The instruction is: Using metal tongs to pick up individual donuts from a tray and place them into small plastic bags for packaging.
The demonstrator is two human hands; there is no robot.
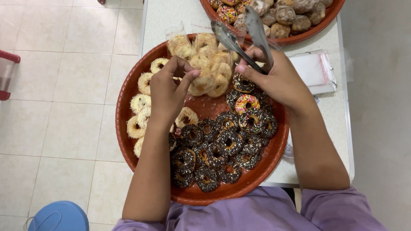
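Meanwhile, I am pinching a bagged doughnut (204,81) with my left hand (169,87) near the round red tray's (124,102) far rim, while my right hand (274,77) is gripping metal tongs (246,32), tips parted, raised clear.

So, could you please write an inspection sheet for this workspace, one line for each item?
Surface: white table, mostly covered by two round red trays.
Job's things: near tray holds chocolate sprinkle donuts, pale coated donuts, one pink sprinkle donut and bagged donuts.
Clutter: stack of clear bags on the table; far tray with more donuts.
Hands: left hand pinches at the bagged donuts; right hand holds metal tongs.
Cables: nothing seen.
Surroundings: tiled floor, blue stool, red object at the left edge.
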